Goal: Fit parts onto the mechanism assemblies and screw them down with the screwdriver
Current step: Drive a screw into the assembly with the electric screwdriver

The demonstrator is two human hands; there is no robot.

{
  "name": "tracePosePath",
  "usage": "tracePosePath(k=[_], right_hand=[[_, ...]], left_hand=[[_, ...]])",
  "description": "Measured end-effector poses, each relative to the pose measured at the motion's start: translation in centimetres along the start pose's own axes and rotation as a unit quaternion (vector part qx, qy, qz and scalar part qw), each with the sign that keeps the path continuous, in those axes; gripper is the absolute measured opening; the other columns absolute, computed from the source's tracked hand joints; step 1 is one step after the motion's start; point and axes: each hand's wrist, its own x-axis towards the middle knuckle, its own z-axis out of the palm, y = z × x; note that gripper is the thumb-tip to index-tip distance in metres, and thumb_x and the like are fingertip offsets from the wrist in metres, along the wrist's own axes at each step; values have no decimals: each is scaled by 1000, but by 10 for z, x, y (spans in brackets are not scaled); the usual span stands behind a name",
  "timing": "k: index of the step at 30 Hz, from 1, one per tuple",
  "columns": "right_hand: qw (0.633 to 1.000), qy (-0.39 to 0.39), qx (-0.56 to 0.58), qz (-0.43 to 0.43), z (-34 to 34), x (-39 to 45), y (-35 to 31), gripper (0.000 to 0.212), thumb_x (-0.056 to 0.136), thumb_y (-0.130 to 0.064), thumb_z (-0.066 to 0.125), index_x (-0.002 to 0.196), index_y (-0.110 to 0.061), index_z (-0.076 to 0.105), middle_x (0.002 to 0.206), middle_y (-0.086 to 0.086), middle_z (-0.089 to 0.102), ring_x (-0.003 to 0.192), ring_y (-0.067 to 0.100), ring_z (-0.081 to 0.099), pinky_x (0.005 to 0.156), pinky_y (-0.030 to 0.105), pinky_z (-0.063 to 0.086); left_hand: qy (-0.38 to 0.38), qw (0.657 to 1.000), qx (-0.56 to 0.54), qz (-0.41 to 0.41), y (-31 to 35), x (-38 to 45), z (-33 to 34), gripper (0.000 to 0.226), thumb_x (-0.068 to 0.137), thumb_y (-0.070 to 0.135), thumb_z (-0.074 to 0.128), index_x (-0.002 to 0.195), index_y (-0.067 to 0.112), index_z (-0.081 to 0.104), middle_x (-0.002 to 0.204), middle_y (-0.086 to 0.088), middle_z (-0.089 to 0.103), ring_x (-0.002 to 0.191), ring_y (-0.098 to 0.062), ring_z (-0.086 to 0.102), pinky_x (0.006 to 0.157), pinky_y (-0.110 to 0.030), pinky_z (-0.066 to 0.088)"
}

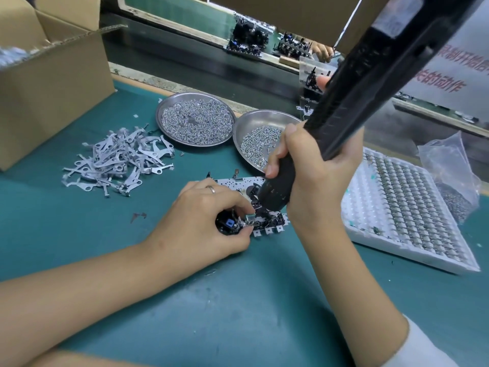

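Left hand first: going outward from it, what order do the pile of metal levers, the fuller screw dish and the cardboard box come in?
From the left hand:
1. Pile of metal levers, just beyond it to the left.
2. Fuller screw dish, farther back.
3. Cardboard box, at the far left edge.

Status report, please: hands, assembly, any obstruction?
Right hand grips black electric screwdriver, tip down on metal mechanism assembly. Left hand steadies it. No obstruction visible.

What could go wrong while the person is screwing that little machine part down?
The left hand pinches the small mechanism right beside the screwdriver, so a slip of the tip could jab a finger. The right hand also hovers over the nearer dish of screws; a bump might spill them across the green mat.
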Motion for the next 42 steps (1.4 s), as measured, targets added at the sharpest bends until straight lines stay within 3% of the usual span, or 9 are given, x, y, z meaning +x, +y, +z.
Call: tracePosePath(k=[10,14,17,19,20,22,24,31,42], right_hand=[[999,-20,-10,34,-6,1,0,23,76,-2,59,81,-15,41,49,-1,49,36,21,45,43,26,39],[1000,-3,-25,-2,-16,-4,-1,33,79,-26,69,103,-19,47,75,-3,58,65,21,59,62,36,51],[982,149,-84,-76,-28,-20,5,27,83,-31,57,106,-22,45,82,-11,49,78,2,51,75,20,43],[972,105,-189,-88,-30,-41,11,18,85,-29,54,102,-22,49,86,-6,50,81,3,51,77,19,41],[957,4,-276,-89,-30,-51,14,22,86,-29,56,104,-18,56,92,-1,54,87,9,54,80,24,43],[844,-227,-470,-123,-29,-68,22,37,87,-36,59,117,-15,63,109,9,58,102,24,56,88,38,45],[742,-330,-566,-138,-27,-73,26,40,88,-40,61,122,-20,64,122,15,56,109,32,54,91,45,43],[672,-342,-638,-157,-44,-103,-10,23,88,-41,55,101,-28,69,105,6,64,107,31,59,84,38,49],[674,-210,-696,-134,-188,-149,-84,31,93,-33,47,85,-18,73,94,10,66,99,28,66,77,31,53]], left_hand=[[-3,1000,12,14,2,1,-2,18,65,32,71,82,25,72,73,19,63,76,-6,53,84,-30,42],[-11,999,-9,39,2,3,-8,28,67,40,71,88,21,72,76,14,65,73,-3,55,81,-26,46],[67,995,-65,28,1,11,-17,28,79,42,60,92,19,71,79,11,66,75,-5,59,76,-11,43],[138,987,-87,-5,-5,18,-22,17,87,33,58,95,21,67,81,10,66,78,-8,60,76,-9,42],[163,982,-93,-17,-8,21,-23,16,90,29,54,96,21,66,81,10,65,79,-7,59,77,-8,41],[186,978,-96,-26,-13,23,-23,19,93,26,48,97,20,66,80,11,64,79,0,57,77,-6,39],[185,979,-80,-16,-16,24,-23,19,94,25,46,97,21,65,79,13,62,78,7,56,77,-4,37],[183,982,-46,20,-27,23,-19,22,97,22,47,99,18,68,76,11,65,73,21,52,69,3,32],[161,983,-87,-10,-50,23,-9,32,91,66,35,95,48,61,88,21,64,78,1,55,71,-17,40]])
